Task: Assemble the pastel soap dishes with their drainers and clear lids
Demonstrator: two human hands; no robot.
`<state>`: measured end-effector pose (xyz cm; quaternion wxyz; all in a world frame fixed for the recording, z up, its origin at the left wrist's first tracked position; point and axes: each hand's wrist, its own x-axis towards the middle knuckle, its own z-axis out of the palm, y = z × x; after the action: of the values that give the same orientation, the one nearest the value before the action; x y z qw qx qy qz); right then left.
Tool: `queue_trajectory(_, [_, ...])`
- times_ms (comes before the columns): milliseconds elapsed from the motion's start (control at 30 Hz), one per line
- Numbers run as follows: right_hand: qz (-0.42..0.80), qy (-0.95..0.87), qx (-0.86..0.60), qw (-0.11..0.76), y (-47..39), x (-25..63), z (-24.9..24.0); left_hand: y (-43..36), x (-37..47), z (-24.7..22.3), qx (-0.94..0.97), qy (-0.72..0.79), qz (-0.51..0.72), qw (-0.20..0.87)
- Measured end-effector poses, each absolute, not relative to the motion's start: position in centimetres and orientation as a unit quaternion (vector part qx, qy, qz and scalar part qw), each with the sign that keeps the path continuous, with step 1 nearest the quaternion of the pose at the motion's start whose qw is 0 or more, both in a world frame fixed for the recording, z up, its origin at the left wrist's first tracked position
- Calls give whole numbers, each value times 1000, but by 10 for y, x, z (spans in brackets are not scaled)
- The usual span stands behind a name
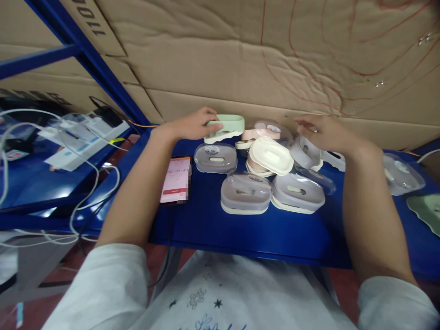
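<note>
My left hand (194, 125) grips the left end of a light green oval plastic frame (231, 120), thumb in front and fingers behind. My right hand (321, 129) is above a grey oval frame (305, 153), with its fingers apart and slightly blurred; I cannot tell whether it touches the frame. Between the hands lie a pink frame (264, 133) and a cream oval tray (273, 156) tilted on other parts. Nearer me are grey oval boxes with clear lids: one at left (216, 159), one in front (245, 195), and one at right (298, 195) whose clear lid (316, 180) sits askew.
A phone (176, 179) showing a timer lies left of the boxes. White power strips (74, 146) and tangled cables are at the far left. Another clear-lidded box (402, 173) and a green piece (426, 213) lie at right. Cardboard (213, 59) walls the back of the blue table (206, 231).
</note>
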<state>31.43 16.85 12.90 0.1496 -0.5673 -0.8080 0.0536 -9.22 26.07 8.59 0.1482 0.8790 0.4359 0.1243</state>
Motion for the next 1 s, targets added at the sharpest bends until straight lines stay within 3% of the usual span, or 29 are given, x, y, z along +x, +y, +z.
queue_trajectory(233, [3, -869, -445, 218, 153, 255, 123, 271, -115, 79, 856, 482, 53, 182])
queue_trajectory(367, [72, -937, -317, 128, 153, 186, 103, 266, -116, 80, 856, 479, 53, 190])
queue_trajectory(567, [101, -937, -335, -11, 173, 134, 96, 265, -123, 86, 842, 500, 50, 199])
queue_trajectory(700, [98, -933, -345, -5, 178, 133, 104, 252, -117, 106, 856, 484, 75, 167])
queue_trajectory(867, [-2, -933, -357, 43, 161, 124, 109, 225, -107, 139, 865, 456, 148, 147])
queue_trajectory(1000, [64, -941, -331, -8, 142, 108, 104, 224, -107, 135, 859, 469, 79, 190])
